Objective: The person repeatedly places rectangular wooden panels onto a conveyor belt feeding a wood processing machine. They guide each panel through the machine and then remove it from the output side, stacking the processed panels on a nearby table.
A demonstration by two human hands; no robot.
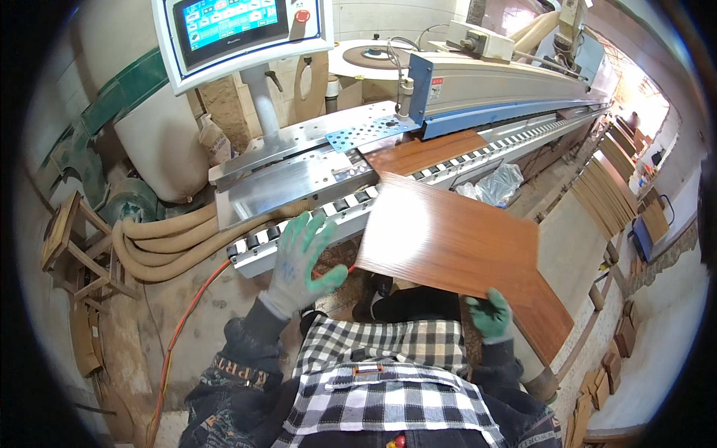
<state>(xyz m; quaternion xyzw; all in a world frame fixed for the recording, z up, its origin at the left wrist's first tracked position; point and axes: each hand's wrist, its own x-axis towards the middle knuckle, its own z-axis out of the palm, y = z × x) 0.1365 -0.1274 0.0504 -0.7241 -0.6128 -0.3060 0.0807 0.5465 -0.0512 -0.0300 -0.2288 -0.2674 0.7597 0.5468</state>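
A reddish-brown wood-grain panel (463,235) is held tilted in front of me, with bright glare on its left part. My right hand (491,316), in a grey glove with green coating, grips its near edge. My left hand (302,257), gloved alike, is raised off the panel's left side with fingers spread and nothing in it. Beyond it runs the roller edge (343,205) of a long edge-banding machine (508,89). Another brown panel (426,153) lies in the machine, partly under its blue guard. A further brown panel (549,317) shows below the held one at the right.
A control screen (231,26) with a red button stands at the upper left. Ribbed hoses (160,250) and an orange cable (179,340) run along the floor, near a wooden stool (71,243). Stacked boards (605,194) lean at the right, past a clear plastic bag (499,183).
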